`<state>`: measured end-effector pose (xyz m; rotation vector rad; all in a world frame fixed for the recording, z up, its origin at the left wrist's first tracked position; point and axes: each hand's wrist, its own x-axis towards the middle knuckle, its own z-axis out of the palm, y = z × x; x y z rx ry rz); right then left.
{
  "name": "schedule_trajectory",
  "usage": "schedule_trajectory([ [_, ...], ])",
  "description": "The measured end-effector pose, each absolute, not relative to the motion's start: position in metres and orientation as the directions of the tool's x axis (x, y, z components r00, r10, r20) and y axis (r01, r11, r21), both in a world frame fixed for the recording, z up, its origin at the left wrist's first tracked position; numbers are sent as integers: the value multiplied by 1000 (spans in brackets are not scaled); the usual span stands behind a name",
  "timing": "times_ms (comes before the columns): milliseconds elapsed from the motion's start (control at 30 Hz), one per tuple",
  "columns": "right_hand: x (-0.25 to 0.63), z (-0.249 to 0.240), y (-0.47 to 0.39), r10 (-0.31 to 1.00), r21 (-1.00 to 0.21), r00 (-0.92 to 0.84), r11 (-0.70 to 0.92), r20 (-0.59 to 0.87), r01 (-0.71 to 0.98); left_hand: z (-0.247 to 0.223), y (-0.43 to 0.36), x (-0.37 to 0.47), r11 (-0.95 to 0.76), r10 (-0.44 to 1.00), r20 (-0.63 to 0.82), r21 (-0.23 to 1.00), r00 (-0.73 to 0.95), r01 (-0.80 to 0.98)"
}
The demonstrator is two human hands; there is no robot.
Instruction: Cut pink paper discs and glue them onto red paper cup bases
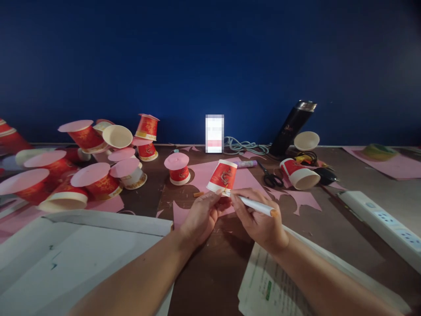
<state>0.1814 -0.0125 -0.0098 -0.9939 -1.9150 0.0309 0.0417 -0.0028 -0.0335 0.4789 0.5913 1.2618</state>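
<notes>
A red paper cup [223,176] with a gold dragon print is tilted, its wider rim towards me. My left hand [204,216] is closed on the cup near that rim. My right hand [261,221] is closed around a white marker [258,205] with an orange end. The marker's tip is at the cup's lower edge, partly hidden by my fingers, so I cannot tell whether it touches. Beneath and behind the cup lies a pink paper sheet [250,180]. A red cup with a pink paper disc [176,161] on top stands to the left.
Several red cups with pink discs [95,180] crowd the left side. A white box lid [98,250] lies front left. Scissors [272,177], a lying cup [297,173] and a leaning black flask [291,129] are to the right. A power strip [384,224] and printed papers [272,281] are nearer.
</notes>
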Motion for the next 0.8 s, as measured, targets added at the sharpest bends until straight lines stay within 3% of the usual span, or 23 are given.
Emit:
schedule_trajectory([
  [433,182,-10,-14,661,-449,-242,690,710,567,-30,-2,40,297,953,-220,556,207,-777],
  [800,189,-6,-8,690,-517,-108,627,716,583,-33,1,38,328,924,-347,506,160,-798],
])
